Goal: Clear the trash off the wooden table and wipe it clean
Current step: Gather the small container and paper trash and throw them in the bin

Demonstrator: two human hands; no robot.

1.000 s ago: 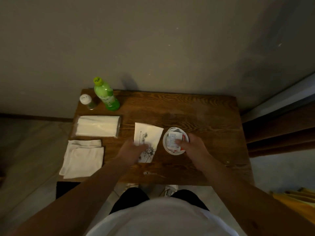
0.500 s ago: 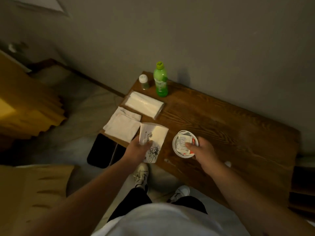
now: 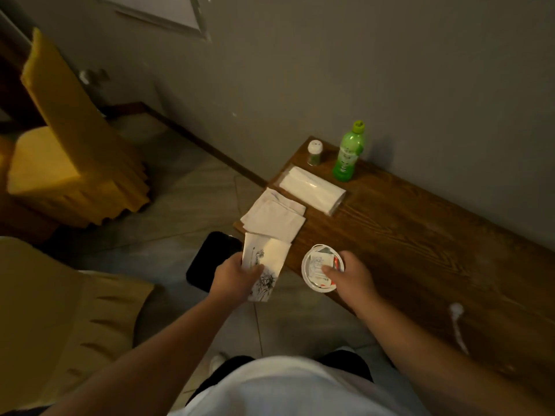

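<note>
Wooden table (image 3: 405, 235); right hand (image 3: 350, 276) holds packet-filled white cup (image 3: 312, 267)

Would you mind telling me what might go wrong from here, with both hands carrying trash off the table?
The right hand holds the round white lid with loose packets on it under the thumb; if it tilts, they may slide off. The left hand grips the printed paper bag beside the folded cloth, which overhangs the wooden table and might get knocked off. The white spill could be smeared by the right forearm.
</note>
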